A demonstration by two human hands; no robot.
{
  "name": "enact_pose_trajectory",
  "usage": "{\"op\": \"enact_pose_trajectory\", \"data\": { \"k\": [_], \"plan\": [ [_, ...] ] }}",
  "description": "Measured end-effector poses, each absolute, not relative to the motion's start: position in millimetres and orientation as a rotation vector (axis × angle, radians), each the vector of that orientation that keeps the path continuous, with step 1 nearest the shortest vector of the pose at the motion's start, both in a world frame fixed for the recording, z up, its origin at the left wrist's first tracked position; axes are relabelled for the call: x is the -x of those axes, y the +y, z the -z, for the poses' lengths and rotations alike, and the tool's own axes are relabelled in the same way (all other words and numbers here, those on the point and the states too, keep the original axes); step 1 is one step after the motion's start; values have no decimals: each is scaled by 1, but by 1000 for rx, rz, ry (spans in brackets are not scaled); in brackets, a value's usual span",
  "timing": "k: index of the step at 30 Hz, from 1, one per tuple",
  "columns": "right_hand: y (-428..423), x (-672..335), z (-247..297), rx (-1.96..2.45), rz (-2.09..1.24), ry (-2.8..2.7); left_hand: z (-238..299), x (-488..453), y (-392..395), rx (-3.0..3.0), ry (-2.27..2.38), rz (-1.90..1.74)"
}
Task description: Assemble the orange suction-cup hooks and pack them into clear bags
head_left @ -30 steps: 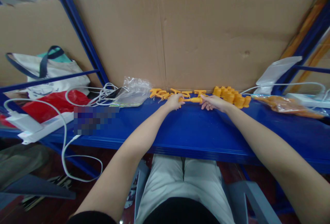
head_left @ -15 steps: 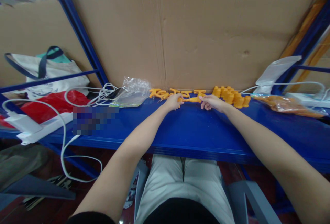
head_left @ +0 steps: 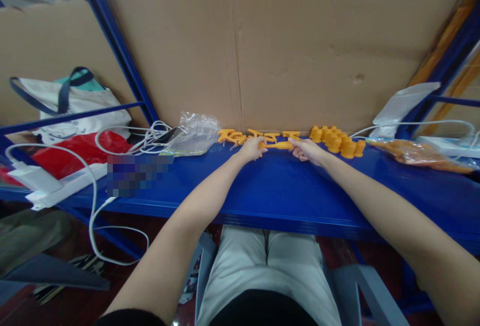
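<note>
Cardboard [head_left: 318,41] stands upright behind a blue worktop [head_left: 285,191] in the head view, the only view. Near its foot, a slim orange piece [head_left: 277,145] spans the gap between the two hands, just in front of a row of other orange parts [head_left: 229,135], some with small chains. The left hand [head_left: 253,150] is closed around the left end of this piece, which its fingers partly hide. The right hand [head_left: 306,152] pinches the opposite end between thumb and forefinger, its remaining fingers curled loosely below. Just beyond the right hand sits a cluster of orange cylinders [head_left: 339,143]; farther right lies a clear bag with orange contents [head_left: 423,154]. Left of the row rests a crumpled clear plastic bag [head_left: 195,133], near white cables [head_left: 150,133]. The piece's finer details are too small to tell.
</note>
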State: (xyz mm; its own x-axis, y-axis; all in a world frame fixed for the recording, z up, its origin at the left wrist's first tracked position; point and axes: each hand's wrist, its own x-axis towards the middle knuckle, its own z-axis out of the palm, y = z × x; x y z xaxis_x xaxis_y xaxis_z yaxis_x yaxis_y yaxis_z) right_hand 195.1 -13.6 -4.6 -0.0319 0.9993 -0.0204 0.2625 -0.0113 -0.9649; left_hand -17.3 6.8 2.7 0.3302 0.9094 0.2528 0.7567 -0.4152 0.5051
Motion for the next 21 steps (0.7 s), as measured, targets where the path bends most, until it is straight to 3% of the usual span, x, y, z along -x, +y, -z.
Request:
{"op": "enact_pose_trajectory", "data": {
  "k": [21],
  "plan": [
    [-25, -186, -6, 1452, -1286, -1238, -1, 18, 11, -2404, 1436, -810]
  ]
}}
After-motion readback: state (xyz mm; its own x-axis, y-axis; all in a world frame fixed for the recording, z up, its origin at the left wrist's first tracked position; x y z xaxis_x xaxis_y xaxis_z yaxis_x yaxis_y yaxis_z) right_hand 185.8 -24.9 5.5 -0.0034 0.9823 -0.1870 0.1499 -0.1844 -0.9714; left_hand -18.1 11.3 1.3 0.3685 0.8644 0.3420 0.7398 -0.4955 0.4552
